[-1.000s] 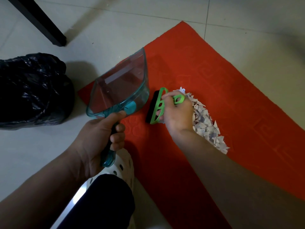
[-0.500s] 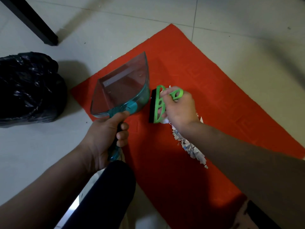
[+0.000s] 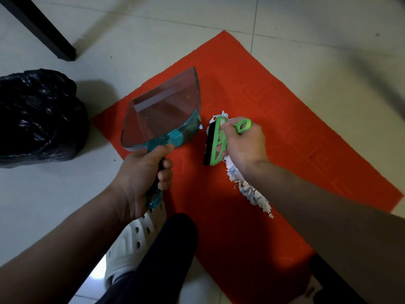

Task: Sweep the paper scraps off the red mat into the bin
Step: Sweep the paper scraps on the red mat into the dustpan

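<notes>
A red mat (image 3: 274, 110) lies on the pale tiled floor. My left hand (image 3: 142, 174) grips the teal handle of a clear dustpan (image 3: 162, 115), which is tilted up over the mat's left corner and looks empty. My right hand (image 3: 243, 143) grips a green hand brush (image 3: 215, 142) with a black edge, set on the mat just right of the pan. A strip of white paper scraps (image 3: 247, 189) runs from under that hand toward my right forearm, which hides part of it. The bin, lined with a black bag (image 3: 37, 119), stands on the floor at the left.
A black furniture leg (image 3: 43, 31) crosses the top left corner. My white perforated shoe (image 3: 129, 244) and dark trouser leg (image 3: 157, 260) sit at the mat's near edge. A dark object (image 3: 328, 279) shows at the bottom right.
The brush and my right hand have shifted slightly toward me along the scraps, with a few scraps now showing beyond the brush's far end. The dustpan stays tilted beside it.
</notes>
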Demonstrator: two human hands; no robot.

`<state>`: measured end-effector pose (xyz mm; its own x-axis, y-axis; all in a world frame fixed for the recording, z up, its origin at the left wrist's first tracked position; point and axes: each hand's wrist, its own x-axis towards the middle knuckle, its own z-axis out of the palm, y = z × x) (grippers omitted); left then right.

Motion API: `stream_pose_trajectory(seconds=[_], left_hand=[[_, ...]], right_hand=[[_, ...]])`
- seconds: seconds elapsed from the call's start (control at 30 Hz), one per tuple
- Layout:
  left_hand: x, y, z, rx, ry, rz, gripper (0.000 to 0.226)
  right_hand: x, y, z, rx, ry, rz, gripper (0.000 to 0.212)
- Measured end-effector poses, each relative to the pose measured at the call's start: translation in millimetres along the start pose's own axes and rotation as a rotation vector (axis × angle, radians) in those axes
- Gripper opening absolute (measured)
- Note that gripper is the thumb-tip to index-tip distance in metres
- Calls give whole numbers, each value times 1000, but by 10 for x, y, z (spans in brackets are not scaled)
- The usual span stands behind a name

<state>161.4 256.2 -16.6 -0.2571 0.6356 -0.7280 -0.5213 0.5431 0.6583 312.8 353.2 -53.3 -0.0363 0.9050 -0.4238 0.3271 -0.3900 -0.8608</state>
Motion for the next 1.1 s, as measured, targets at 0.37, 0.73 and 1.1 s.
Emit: stream_pose_trajectory(seconds=[0.37,0.73,1.1], left_hand=[[53,-1,-41,41,0,-3,15],[-32,-48,-36,109,19,-3,16],[33,-2,-66,129,25,3,13]], right_hand=[[114,103,258,81,-67,83,12],[-111,250,-121,74,-107,-101,11],[2,261,-178,-69,-81,-209,11]])
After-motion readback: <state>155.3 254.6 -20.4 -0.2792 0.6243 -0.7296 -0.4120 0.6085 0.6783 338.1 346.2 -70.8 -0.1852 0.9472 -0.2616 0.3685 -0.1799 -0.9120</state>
